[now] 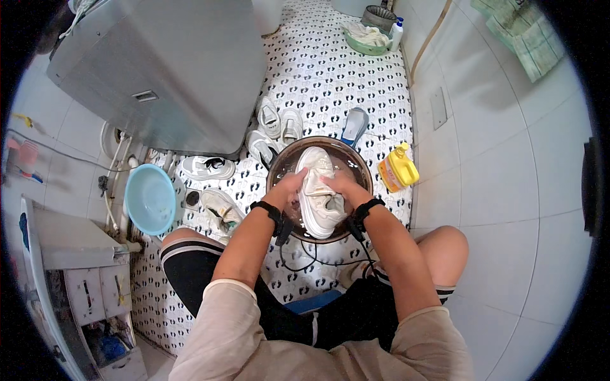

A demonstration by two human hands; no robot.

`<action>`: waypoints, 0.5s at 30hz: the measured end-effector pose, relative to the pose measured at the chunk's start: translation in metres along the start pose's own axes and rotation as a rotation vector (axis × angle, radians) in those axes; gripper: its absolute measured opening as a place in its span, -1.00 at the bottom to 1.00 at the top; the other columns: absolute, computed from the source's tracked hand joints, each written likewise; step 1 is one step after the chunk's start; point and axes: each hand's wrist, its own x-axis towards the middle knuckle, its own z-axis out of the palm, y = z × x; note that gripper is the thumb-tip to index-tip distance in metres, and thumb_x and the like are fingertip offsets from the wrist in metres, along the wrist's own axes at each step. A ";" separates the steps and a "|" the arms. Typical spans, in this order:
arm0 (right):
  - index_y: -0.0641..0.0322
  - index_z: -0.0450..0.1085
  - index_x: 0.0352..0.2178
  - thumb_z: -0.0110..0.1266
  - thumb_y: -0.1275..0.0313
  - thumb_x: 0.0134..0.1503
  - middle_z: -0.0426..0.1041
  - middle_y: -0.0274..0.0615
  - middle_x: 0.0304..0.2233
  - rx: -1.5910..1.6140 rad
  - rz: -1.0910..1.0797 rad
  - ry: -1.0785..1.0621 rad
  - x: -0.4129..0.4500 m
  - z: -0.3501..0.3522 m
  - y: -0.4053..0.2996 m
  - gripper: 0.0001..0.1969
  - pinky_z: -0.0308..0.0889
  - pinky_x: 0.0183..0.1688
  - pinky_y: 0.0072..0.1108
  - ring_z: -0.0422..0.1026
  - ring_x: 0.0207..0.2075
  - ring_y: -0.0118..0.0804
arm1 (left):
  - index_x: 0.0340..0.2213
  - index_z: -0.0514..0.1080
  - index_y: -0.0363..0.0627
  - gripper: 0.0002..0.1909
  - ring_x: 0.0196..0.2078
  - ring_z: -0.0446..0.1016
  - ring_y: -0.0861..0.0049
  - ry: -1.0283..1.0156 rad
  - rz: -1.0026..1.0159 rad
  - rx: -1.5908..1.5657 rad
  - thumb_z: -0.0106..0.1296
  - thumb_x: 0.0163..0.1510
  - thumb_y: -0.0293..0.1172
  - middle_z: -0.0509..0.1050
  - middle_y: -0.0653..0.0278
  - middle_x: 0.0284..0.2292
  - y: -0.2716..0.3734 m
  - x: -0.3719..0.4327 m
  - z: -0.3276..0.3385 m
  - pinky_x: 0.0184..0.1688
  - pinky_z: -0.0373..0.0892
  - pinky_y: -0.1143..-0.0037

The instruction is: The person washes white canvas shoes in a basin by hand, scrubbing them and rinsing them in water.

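Over a round brown basin (pixel 366 177) of water, a white sneaker (pixel 315 216) is held between both my hands. My left hand (pixel 291 185) grips its left side, with the thumb on the upper. On the opposite side my right hand (pixel 344 185) has its thumb on the upper too; the fingers of both hands are partly hidden. The shoe's toe points away from me and its opening faces up, nearer to me. A dark band with a cable is on each wrist. Several other pale sneakers (pixel 268 119) stand beyond the basin and to its left.
A yellow pump bottle (pixel 399 169) and a blue slipper (pixel 355 126) are right of the basin. A light blue basin (pixel 151 200) stands at the left, below a large grey appliance (pixel 190 71). A green basin (pixel 367 46) with cloth lies far off beside the tiled wall.
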 end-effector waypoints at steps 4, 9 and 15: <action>0.46 0.22 -0.10 0.16 0.10 -0.16 0.34 0.12 -0.15 -0.204 -0.013 0.159 0.009 -0.024 0.031 -0.30 0.25 -0.15 -0.48 0.37 -0.14 -0.12 | -0.26 0.33 -0.33 -0.55 -0.34 0.43 0.38 -0.050 0.036 0.020 -0.07 0.04 -0.09 0.43 0.11 -0.32 0.009 -0.006 0.037 -0.33 0.40 0.33; 0.47 0.20 -0.07 0.03 -0.06 -0.14 0.30 0.15 -0.11 -0.352 0.010 0.063 0.001 -0.032 0.007 -0.21 0.22 -0.08 -0.48 0.33 -0.10 -0.10 | -0.34 0.38 -0.31 -0.60 -0.39 0.42 0.43 0.201 0.162 0.556 -0.05 0.04 -0.13 0.43 0.13 -0.36 0.020 -0.013 0.042 -0.42 0.39 0.31; 0.43 -0.14 0.09 -0.10 -0.18 -0.12 0.11 0.22 0.03 -0.202 -0.066 -0.017 -0.020 -0.010 -0.015 -0.03 0.04 0.07 -0.50 0.13 0.07 -0.01 | -0.16 0.28 -0.28 -0.47 -0.37 0.42 0.34 0.090 0.099 0.113 -0.28 0.11 0.00 0.40 0.09 -0.27 0.013 -0.013 0.044 -0.46 0.39 0.30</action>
